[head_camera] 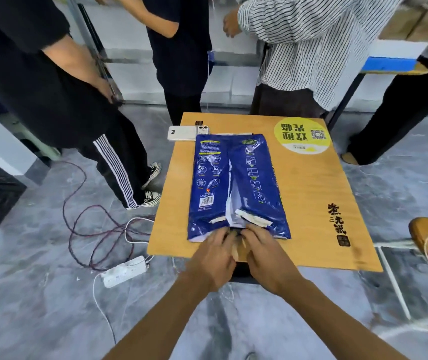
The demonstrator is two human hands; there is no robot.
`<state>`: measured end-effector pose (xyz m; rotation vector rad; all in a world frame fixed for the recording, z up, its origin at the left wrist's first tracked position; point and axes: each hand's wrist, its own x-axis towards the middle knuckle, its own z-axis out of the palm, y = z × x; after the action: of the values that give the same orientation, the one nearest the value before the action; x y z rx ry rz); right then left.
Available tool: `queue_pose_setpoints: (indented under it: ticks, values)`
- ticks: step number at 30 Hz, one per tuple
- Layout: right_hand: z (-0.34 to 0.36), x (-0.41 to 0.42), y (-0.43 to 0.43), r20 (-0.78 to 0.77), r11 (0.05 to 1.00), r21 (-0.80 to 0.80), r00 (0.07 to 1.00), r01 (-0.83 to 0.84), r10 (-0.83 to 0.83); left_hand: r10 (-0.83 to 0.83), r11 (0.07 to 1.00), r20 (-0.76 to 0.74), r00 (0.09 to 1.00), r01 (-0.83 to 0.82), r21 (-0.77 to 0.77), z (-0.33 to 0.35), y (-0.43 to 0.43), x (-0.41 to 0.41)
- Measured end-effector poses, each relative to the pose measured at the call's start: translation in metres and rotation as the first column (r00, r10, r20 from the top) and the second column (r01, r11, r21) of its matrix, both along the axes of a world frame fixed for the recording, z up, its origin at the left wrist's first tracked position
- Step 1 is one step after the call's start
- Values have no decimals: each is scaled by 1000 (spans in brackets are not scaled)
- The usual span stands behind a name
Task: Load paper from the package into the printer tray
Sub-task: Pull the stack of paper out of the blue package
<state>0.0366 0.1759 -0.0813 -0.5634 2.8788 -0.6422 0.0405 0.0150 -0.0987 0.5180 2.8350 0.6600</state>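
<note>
On the floor at my left lies a white power strip [124, 271] with red and white cables [83, 216] looped near it. If I step back there, I could trip.

Next comes the square orange wooden worktop [311, 193]. At its far left corner sit a white phone and a small white box [188, 133], just beside the far end of the blue shiny paper package [236, 183]. The package lies flat, long way away from me, in the middle of the worktop. Its wrapper is torn along the middle seam, and white paper shows through the rip.

My left hand [214, 258] and my right hand [264, 255] are close together at the near end of the package. My fingertips pinch the torn wrapper on each side of the rip, I think, but they are blurry, so I cannot tell just how tight I hold it. I think I am pulling the wrapper open to get the paper out.

What could go wrong? If I pull too hard, the wrapper could rip all at once and sheets could slide off the near edge onto the floor. I could also bend the top sheets with my fingers. The package might push the phone off the corner.

I see no printer or tray here. People stand around the far side.
</note>
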Motion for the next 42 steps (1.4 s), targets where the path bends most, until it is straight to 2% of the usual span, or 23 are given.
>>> queue_pose_setpoints:
  ticks: [5, 11, 18, 26, 31, 34, 39, 42]
  values:
    - [3, -15, 5, 20, 991, 16, 991, 133, -133, 103, 994, -92, 990, -105, -18, -8, 0, -4]
    - [-2, -39, 7, 158, 938, -5, 927, 346, -341, 308, 948, 82, 948, -298, -115, 8, 0, -36]
    - [-2, -57, 8, 148, 867, -13, 859, 498, -491, 504, 860, 179, 845, -472, -193, 22, -7, -67]
    - [-7, -74, 19, 236, 716, -57, 706, 696, -668, 620, 781, 53, 783, -610, -132, 13, -7, -54]
    - [-2, -83, 24, 321, 633, -71, 618, 771, -717, 678, 734, 30, 734, -675, -73, 7, -9, -52]
    - [1, -87, 27, 397, 573, -133, 573, 809, -717, 702, 712, 23, 712, -702, -6, 6, -10, -54]
    - [1, -84, 31, 548, 443, -217, 485, 870, -681, 732, 651, 85, 676, -731, 207, -2, -20, -54]
    - [1, -75, 32, 552, 488, -230, 526, 842, -648, 743, 584, 198, 639, -764, 274, -4, -26, -54]
